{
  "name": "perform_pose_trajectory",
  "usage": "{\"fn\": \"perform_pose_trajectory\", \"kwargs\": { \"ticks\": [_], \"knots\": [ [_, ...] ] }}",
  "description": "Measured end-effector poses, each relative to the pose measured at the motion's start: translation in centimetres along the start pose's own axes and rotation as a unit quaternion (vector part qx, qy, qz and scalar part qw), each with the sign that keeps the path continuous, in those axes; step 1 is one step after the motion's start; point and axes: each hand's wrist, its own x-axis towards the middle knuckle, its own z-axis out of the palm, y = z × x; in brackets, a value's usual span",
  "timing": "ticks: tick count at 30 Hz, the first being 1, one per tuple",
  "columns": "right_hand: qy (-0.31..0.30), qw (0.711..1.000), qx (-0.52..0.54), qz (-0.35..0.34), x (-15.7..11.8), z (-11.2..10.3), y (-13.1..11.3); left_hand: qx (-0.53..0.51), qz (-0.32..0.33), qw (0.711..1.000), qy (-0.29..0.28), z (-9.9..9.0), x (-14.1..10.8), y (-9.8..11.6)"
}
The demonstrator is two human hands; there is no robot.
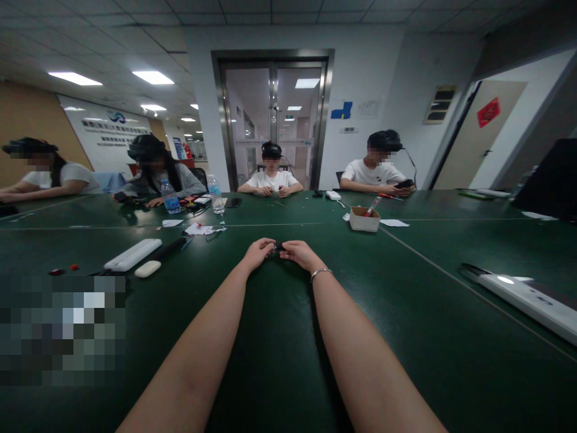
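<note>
Office room with tiled ceiling, lit panels and a glass double door (273,120) at the far wall. Dark green worktop (406,288) running wide across the view, seamed in pale lines.

Both forearms stretched forward over the middle of the worktop. Left hand (258,252) and right hand (298,252) meeting fingertip to fingertip, pinching a small dark object (275,247) between them, low over the worktop or resting on it; too small to tell what kind. Grip of each hand narrow, fingers curled in on that object. Thin bracelet (320,273) round the right wrist.

Left of the hands: a long white case (132,254), a small white oval piece (147,269) just beside it, a black bar (169,248) alongside. Further left, two small red bits (72,267). Beyond the hands, scraps of white paper (198,228), two water bottles (170,197) near the far-left seats. Right of centre, well apart from the hands, an open cardboard box (364,219) with a red-tipped item standing in it, white paper sheet (394,223) just beside. At the right edge, a long white device (527,300) lying slantwise.

Four other people seated round the far side, all wearing head-mounted gear, hands on the worktop: two at the left, one (271,177) opposite before the door, one (376,171) to the right in a white shirt.
</note>
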Motion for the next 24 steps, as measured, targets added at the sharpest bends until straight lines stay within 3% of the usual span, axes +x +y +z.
{"fn": "perform_pose_trajectory", "kwargs": {
  "ticks": [11,24],
  "knots": [
    [0.0,1.0,0.002,0.001,-0.03,0.06,-0.02,0.021,0.048,0.999,0.013,-0.39,-0.23,-0.11],
    [-0.001,1.0,-0.006,0.003,-0.08,0.09,-0.09,0.024,0.015,1.0,0.002,-0.25,-0.37,0.55]
  ]
}}
